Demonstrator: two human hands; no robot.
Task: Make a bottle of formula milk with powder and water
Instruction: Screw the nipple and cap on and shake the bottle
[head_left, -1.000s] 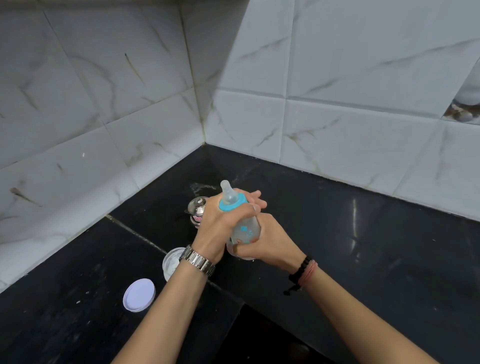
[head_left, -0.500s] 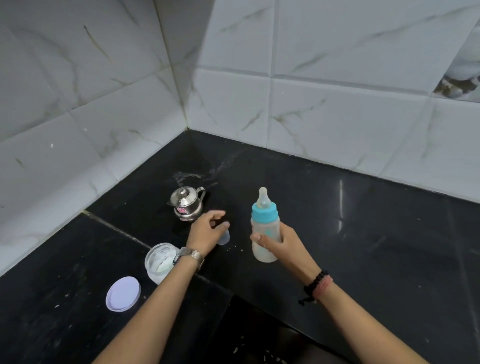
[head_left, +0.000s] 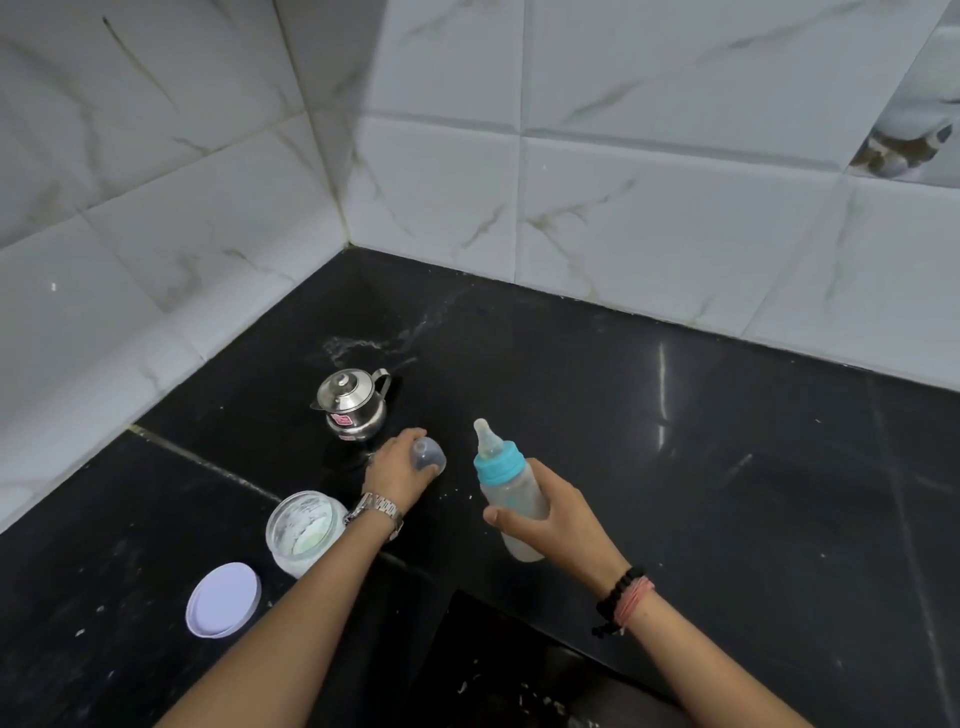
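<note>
My right hand (head_left: 553, 517) grips a clear baby bottle (head_left: 511, 491) with a blue collar and a teat, tilted to the left above the black counter (head_left: 727, 467). Its contents look milky white. My left hand (head_left: 397, 473) holds the bottle's clear cap (head_left: 428, 454) just left of the bottle, near the counter. An open glass jar of white powder (head_left: 304, 530) stands beside my left wrist, and its white lid (head_left: 223, 598) lies flat to the left of it. A small steel pot with a lid and spout (head_left: 353, 402) stands behind my left hand.
White marble tiles (head_left: 623, 208) form a corner behind the counter. White specks of powder lie scattered on the dark surface near the front edge. A darker recess (head_left: 509, 670) opens below the counter between my forearms.
My hands came apart from the bottle's collar. The left hand went to the counter and picked up the clear cap. The right hand keeps the bottle, now lifted and tilted left.
</note>
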